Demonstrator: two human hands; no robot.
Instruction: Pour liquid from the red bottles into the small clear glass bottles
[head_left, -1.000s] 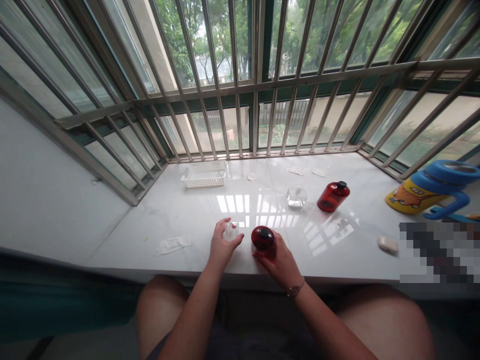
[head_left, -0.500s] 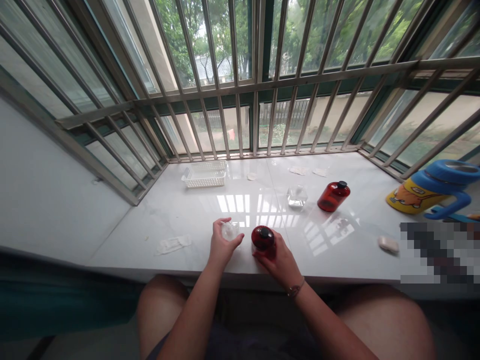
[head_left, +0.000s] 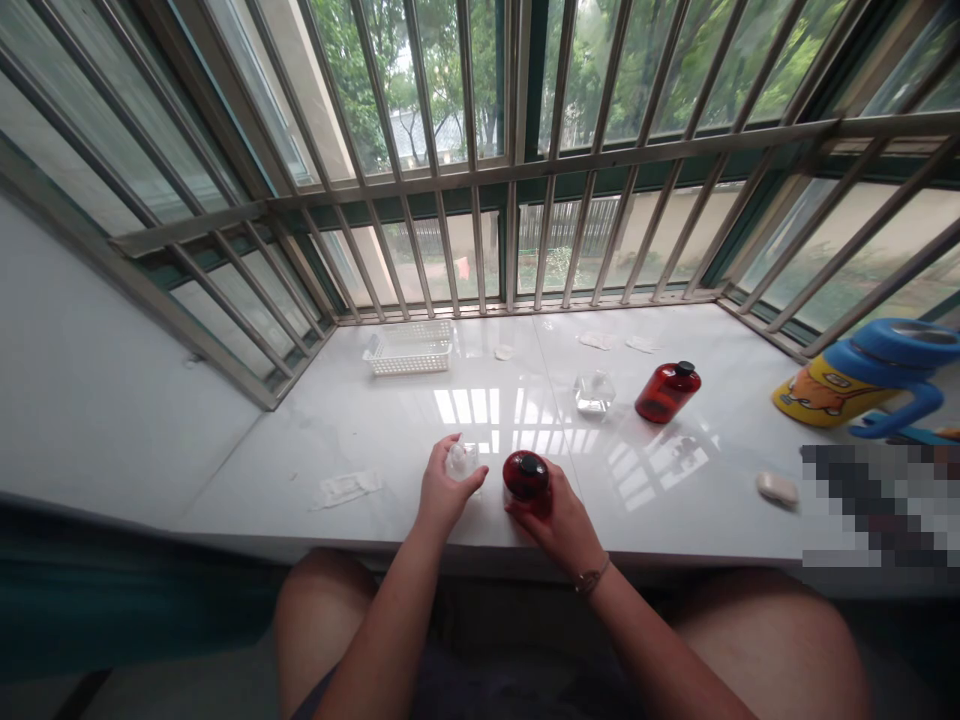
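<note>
Head view: right hand (head_left: 556, 512) wraps the translucent red round-shouldered bottle with black cap (head_left: 516, 470) low on its right side, near the desk's (head_left: 697, 520) front edge. Low grip probably keeps it steady and the cap unobstructed.

Left hand (head_left: 441, 488) has thumb and fingers curved round a small clear faceted container (head_left: 463, 461), just left of the bottle; looks like a light side hold, likely for steadiness, top left uncovered.

Toward the right of the desk: second red bottle with black cap (head_left: 667, 393), beside another clear faceted container (head_left: 594, 395). Well apart from the hands, presumably for elbow room. White perforated plastic basket (head_left: 411, 362) sits by the far left corner, blue-and-yellow cartoon mug (head_left: 829, 385) toward the right edge.
</note>
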